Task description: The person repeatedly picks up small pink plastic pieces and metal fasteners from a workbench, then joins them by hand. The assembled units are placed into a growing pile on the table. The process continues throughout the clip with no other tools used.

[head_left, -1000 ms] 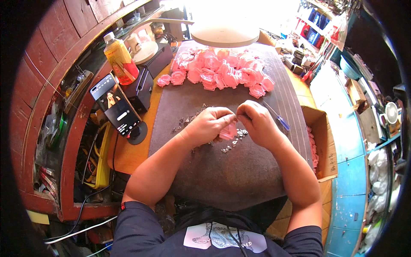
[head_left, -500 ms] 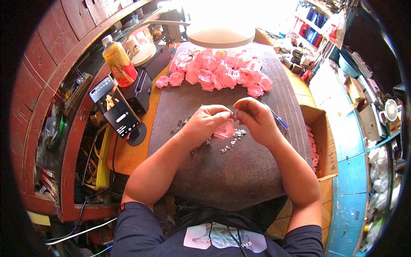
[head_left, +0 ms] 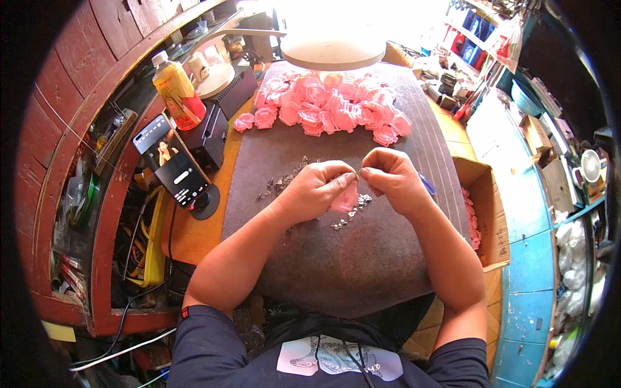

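A small pink plastic piece (head_left: 346,198) is pinched by my left hand (head_left: 318,187) over the middle of the dark mat. Close against it on the right, my right hand (head_left: 392,177) has thumb and forefinger pressed together; whatever lies between them is too small to make out. Beneath the hands lie small shiny metal parts (head_left: 358,205). Darker small metal bits (head_left: 284,181) are scattered left of my left hand. A heap of similar pink pieces (head_left: 330,107) covers the far part of the mat (head_left: 349,271).
A blue-handled screwdriver (head_left: 427,183) lies beside my right wrist. A lamp (head_left: 333,50) hangs over the heap. At left stand a phone (head_left: 171,161) on a holder and a drink bottle (head_left: 178,94). A cardboard box (head_left: 495,220) with pink pieces sits at right.
Both hands have shifted slightly right, and my right fingers have curled in more. The pink piece has turned and moved right with my left hand.
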`<state>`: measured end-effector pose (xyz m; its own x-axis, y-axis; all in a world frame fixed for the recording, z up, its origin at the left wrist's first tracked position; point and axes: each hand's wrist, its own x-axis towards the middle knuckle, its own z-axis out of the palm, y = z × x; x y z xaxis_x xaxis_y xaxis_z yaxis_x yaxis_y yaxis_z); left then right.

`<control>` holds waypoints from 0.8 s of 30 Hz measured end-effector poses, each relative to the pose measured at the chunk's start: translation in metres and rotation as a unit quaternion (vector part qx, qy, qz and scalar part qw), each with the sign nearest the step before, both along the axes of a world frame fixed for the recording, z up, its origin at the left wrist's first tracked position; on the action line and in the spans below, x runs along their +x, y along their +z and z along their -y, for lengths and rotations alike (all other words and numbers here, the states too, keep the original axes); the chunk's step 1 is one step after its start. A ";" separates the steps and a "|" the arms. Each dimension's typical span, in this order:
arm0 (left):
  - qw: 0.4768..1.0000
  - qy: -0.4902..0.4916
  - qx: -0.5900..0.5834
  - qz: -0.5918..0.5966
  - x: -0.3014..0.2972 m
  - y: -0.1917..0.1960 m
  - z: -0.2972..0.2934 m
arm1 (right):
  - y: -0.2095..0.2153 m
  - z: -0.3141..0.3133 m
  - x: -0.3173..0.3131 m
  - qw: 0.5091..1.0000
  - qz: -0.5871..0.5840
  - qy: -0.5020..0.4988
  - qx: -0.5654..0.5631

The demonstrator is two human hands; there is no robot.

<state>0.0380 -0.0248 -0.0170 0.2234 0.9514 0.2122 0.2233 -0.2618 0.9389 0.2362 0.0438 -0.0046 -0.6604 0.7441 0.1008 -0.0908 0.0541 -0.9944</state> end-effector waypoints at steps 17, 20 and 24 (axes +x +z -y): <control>0.993 0.095 -0.047 0.055 0.005 0.001 0.002 | -0.020 0.004 -0.012 0.972 0.085 -0.110 0.189; 0.994 0.093 -0.041 0.050 0.005 0.001 0.003 | -0.016 0.007 -0.013 0.954 0.134 -0.127 0.237; 0.994 0.096 -0.036 0.021 0.007 0.004 0.004 | -0.014 0.007 -0.012 0.928 0.174 -0.134 0.300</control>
<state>0.0452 -0.0288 -0.0129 0.0282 0.9887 0.1470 0.2235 -0.1496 0.9632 0.2242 0.0367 -0.0188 -0.5300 0.7653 0.3654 0.3279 0.5823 -0.7439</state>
